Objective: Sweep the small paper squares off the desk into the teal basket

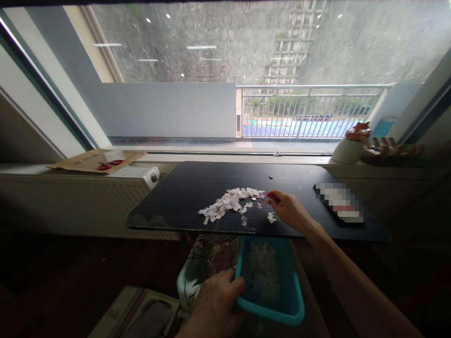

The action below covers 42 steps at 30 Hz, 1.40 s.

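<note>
Probably feather-light and easily scattered, the paper scraps (229, 203) mid-frame suit an edge pinch, which the right hand (291, 209) seems to give a filmy scrap (263, 199), while the left hand (219, 293) clasps the stiff-looking teal bin (271, 315) by its rim, lower centre.

Counter (172, 199), one: black top with fine linear grain and rounded corners. On it, left of centre to centre: heap of small white slips (229, 202), loosely spread, some overlapping. Near edge, centre: clear scrap (244, 220). Right of the heap, nearer: small cluster of white pieces (271, 217). Far side, right of centre: small dark scrap (270, 177). Right: flat dark-edged item (340, 203), set slantwise, its face pixelated.
</note>
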### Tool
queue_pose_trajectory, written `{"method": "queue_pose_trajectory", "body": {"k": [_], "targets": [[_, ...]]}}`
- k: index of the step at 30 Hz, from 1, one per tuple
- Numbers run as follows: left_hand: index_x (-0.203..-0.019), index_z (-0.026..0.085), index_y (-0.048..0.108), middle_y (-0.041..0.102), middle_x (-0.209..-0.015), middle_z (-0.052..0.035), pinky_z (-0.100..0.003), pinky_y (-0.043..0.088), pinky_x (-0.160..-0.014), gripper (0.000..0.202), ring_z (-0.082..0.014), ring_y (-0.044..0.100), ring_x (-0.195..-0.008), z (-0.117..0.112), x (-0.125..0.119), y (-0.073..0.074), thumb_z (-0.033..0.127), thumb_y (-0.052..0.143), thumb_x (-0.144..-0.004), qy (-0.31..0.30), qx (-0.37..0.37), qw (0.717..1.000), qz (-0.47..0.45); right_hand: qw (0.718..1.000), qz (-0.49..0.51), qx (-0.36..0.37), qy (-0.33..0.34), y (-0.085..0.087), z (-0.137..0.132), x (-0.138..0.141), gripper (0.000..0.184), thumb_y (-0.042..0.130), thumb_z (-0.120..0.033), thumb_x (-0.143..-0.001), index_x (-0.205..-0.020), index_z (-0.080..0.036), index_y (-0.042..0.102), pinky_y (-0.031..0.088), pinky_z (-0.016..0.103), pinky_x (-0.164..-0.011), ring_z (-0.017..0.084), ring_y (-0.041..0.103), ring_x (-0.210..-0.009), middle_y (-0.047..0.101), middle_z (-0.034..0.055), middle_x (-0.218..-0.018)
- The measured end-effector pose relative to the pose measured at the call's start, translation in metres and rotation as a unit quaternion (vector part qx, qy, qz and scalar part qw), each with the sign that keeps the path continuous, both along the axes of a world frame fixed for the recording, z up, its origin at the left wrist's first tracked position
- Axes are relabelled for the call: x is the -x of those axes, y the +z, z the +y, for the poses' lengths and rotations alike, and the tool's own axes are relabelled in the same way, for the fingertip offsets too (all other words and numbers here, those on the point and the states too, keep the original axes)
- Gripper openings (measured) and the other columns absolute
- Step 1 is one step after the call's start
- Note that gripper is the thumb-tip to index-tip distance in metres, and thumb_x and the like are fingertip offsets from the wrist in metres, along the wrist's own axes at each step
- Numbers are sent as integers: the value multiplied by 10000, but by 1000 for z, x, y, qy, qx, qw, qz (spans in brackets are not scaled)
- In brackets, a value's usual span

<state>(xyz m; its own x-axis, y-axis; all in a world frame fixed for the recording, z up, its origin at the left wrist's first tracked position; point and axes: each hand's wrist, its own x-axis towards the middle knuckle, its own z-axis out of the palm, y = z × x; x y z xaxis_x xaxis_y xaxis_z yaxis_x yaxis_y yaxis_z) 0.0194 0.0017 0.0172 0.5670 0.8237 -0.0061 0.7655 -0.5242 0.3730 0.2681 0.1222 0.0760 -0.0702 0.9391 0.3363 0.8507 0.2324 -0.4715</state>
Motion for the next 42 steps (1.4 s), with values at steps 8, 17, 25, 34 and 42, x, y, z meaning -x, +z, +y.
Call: {"method": "queue_pose_trajectory", "body": {"k": [8, 17, 25, 34, 42], "targets": [[-751, 226, 508, 532, -808, 16, -256, 317, -611, 164, -166, 519, -751, -1, 1, -1, 142, 615, -659, -1, -5, 1000, -14, 1000, 2, 7, 16, 4, -15, 7, 256, 449, -221, -854, -1022, -193, 641, 429, 250, -640, 180, 639, -749, 718, 67, -879], [-760, 228, 520, 536, -817, 13, -248, 327, -605, 165, -172, 527, -767, 0, 0, 1, 147, 629, -665, 1, 7, 1000, -6, 1000, 12, 10, 26, 10, -17, 13, 271, 444, -192, -847, -1025, -178, 647, 434, 260, -643, 193, 642, -767, 717, 86, -882], [-766, 231, 524, 536, -834, 7, -248, 339, -622, 144, -178, 521, -780, -1, 0, 2, 169, 625, -684, 5, 6, 1000, 5, 998, 44, 16, 38, 1, -23, 11, 248, 471, -225, -848, -1024, -198, 643, 457, 266, -644, 188, 647, -748, 720, 65, -874], [-766, 232, 530, 548, -832, 9, -252, 332, -613, 149, -181, 529, -780, -1, 0, 3, 170, 631, -676, 3, 7, 1000, 2, 995, 66, 20, 65, -6, -36, 26, 253, 460, -245, -860, -1039, -198, 632, 473, 246, -636, 163, 650, -726, 720, 48, -884], [-787, 239, 548, 552, -846, 10, -257, 339, -618, 136, -187, 538, -783, -2, -2, 3, 227, 653, -702, 5, 5, 1000, 16, 997, 58, 5, 46, -11, -56, 34, 247, 435, -215, -865, -1021, -196, 626, 482, 290, -703, 199, 647, -813, 707, 75, -937]]}}
